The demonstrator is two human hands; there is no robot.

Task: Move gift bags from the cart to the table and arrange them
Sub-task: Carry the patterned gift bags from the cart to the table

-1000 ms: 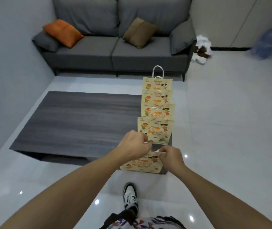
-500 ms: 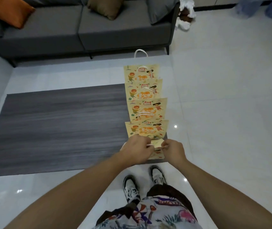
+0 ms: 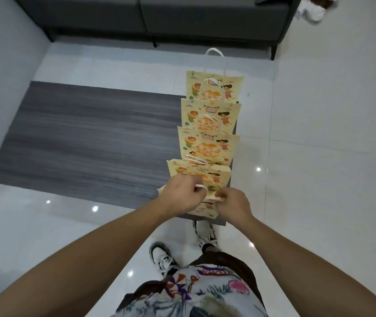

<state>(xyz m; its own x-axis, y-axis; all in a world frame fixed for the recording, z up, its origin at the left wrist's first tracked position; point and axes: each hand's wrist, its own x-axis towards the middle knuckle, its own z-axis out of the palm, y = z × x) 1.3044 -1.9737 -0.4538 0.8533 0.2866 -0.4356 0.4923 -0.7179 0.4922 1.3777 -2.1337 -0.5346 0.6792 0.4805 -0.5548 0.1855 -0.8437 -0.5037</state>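
Gift bag nearest the person (image 3: 205, 208) is pinched at its top edge by both hands, left hand (image 3: 183, 197) & right hand (image 3: 232, 205), prob. to square it w/ the row. It stands at the worktop (image 3: 91, 138) near corner, directly under the hands; four more bags (image 3: 208, 145) line up beyond.

One head-worn wide-angle view looks steeply down, close over both forearms, toward the table's (image 3: 86, 138) near edge.

Bare forearms; a white shirt (image 3: 196, 291) with colourful prints, dark brown shorts (image 3: 226, 259), apparently, and black-and-white sneakers (image 3: 163, 258).
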